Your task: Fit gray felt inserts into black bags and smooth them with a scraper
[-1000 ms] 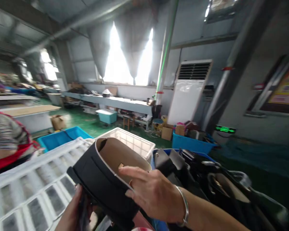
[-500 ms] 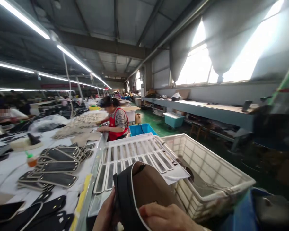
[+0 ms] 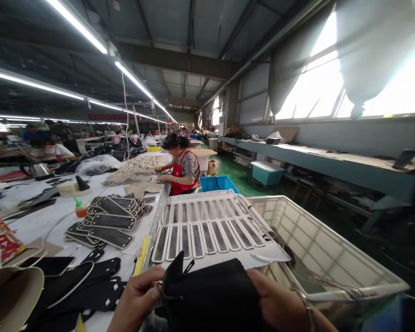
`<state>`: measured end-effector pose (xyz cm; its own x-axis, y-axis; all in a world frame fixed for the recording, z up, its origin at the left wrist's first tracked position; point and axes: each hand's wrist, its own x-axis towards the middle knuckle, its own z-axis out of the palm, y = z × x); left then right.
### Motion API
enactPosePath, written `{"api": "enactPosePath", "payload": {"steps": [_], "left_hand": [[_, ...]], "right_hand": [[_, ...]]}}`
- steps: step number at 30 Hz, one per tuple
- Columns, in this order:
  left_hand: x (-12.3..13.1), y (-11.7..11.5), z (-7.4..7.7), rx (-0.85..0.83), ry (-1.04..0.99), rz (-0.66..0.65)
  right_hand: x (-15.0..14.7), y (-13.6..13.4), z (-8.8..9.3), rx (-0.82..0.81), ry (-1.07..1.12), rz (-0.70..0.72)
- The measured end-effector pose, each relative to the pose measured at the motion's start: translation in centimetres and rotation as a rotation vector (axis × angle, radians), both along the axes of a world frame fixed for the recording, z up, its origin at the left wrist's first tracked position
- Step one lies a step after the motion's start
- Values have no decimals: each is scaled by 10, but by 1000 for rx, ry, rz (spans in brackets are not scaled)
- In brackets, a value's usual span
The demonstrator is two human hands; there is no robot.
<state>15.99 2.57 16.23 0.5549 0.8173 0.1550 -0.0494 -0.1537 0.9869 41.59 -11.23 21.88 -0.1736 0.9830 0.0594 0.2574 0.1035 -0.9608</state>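
Observation:
Between both my hands is a black bag piece (image 3: 210,295), leather-like, with a raised flap and a small loop at its upper left. My left hand (image 3: 140,295) grips its left edge, thumb and fingers closed near a ring-like metal bit. At the right side, my right hand (image 3: 275,295) holds the other edge, its fingertips partly hidden behind the piece. Just beyond lies a white sheet (image 3: 228,258) bearing rows of dark strips (image 3: 207,237) with pale borders. To the left, more black parts (image 3: 103,272) with white marks rest on the table.
A white crate (image 3: 332,244) stands at right, a blue bin (image 3: 219,183) ahead. A co-worker in a red apron (image 3: 186,175) works at the table's edge. On the table are stacked dark straps (image 3: 112,221), a small orange bottle (image 3: 80,210) and a phone (image 3: 50,266).
The bag piece has turned so its black outside shows instead of its brown inside. My right hand has gone from the inside to the right edge. The view has swung left.

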Motion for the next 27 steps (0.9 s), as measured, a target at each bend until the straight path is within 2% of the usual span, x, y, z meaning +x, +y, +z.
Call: {"api": "enactPosePath", "payload": {"steps": [3, 5, 6, 7, 10, 12, 14, 16, 18, 20, 22, 23, 25, 27], "left_hand": [[-12, 9, 24, 77, 5, 12], [-10, 12, 40, 114, -9, 54], [-6, 14, 47, 133, -5, 68], [1, 15, 54, 152, 7, 75], [27, 20, 71, 203, 124, -6], [46, 26, 78, 276, 240, -38], [63, 33, 83, 421, 359, 14], [81, 41, 85, 622, 453, 103], [99, 48, 85, 806, 530, 170], [115, 51, 88, 901, 585, 225], [125, 55, 92, 888, 569, 293], [126, 57, 94, 854, 523, 326], [119, 64, 96, 754, 397, 407], [102, 72, 87, 600, 300, 498]], "right_hand": [[26, 1, 17, 175, -239, -110], [30, 10, 21, 263, -295, -239], [26, 18, 20, 299, -326, -236], [18, 26, 17, 330, -370, -177], [-13, 52, 6, 368, -377, 162], [-25, 68, -1, 335, -198, 262], [-24, 80, -4, 279, 57, 239], [-14, 89, -3, 219, 185, 182], [-5, 93, 1, 149, 62, 130], [1, 94, 5, 54, -194, 42], [6, 94, 7, 26, -300, -75], [11, 94, 7, 32, -257, -118], [29, 91, 2, 23, -19, -189], [54, 82, -8, -42, 259, -250]]}}
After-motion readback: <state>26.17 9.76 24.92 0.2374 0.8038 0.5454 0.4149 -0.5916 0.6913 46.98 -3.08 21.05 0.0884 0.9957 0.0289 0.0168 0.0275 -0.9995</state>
